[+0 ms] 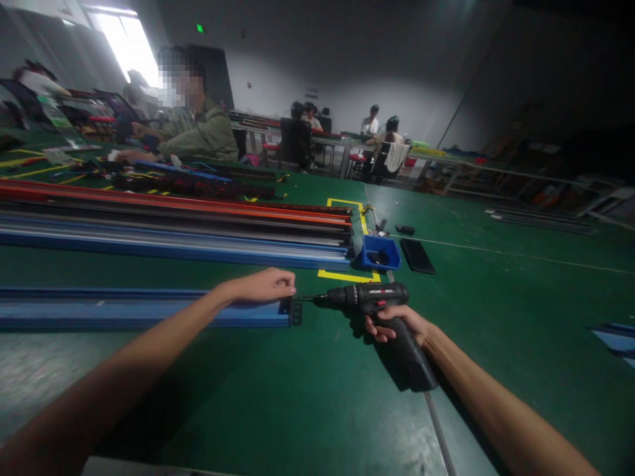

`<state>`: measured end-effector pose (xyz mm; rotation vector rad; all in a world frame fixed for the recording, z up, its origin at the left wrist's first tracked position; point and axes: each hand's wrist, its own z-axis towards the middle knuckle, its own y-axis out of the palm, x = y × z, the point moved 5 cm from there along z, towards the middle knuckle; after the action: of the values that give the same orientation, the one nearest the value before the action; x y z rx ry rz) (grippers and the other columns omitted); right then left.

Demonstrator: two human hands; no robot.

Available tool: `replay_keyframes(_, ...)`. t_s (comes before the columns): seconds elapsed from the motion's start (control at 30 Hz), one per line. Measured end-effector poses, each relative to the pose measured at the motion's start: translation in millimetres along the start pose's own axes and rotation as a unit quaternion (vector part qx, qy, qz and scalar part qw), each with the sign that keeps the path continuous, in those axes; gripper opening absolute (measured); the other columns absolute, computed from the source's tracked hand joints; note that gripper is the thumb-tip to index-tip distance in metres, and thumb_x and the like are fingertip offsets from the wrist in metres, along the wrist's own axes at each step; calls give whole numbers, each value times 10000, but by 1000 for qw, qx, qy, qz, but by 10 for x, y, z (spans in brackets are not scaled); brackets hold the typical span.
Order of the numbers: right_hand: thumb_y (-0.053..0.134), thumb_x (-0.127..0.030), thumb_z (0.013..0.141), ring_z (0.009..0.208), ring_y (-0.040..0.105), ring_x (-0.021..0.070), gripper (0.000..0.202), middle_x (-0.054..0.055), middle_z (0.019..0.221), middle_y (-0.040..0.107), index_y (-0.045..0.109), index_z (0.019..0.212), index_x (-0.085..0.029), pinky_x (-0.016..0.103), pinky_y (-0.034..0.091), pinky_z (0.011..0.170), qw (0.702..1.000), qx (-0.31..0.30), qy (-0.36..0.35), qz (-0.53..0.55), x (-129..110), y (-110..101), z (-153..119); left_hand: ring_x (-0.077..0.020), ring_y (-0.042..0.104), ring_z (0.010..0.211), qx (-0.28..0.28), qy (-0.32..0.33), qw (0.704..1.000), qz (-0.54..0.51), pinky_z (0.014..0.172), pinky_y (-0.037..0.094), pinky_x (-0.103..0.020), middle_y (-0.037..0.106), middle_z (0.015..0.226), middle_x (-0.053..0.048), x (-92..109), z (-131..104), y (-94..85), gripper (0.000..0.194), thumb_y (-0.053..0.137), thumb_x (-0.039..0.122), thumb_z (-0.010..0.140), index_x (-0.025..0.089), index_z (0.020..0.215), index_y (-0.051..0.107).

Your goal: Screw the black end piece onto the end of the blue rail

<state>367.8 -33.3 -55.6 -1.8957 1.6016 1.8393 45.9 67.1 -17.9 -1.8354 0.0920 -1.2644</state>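
Note:
A black cordless drill (367, 297) is in my right hand (397, 322), its fingers wrapped round the grip. Its long bit points left toward the black end cap (296, 312) of a blue metal profile (253, 313) lying across the table. Over the right end of that profile rests my left hand (265, 285), its fingers curled close to the bit tip. Whatever those fingers hold, if anything, is too small to make out.
Behind lie orange, black and blue profiles (223, 228) in a long row. A blue bin (380, 253) with small black parts stands at their right end, beside a black flat object (417, 256). A person in a green jacket (211, 135) sits across the green table (471, 317).

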Motion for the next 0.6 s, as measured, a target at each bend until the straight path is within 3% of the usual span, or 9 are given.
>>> replay_keyframes(0.6,780,-267,877,512,512,34,272,105,885,723,746,996,-24,208,555,660,1000,3,9,6,9,-59,1,-136,473,703,2,10,1000,28,663,344,-267,531,756,15,32,18,10,408,498,545,1000,189,817,575)
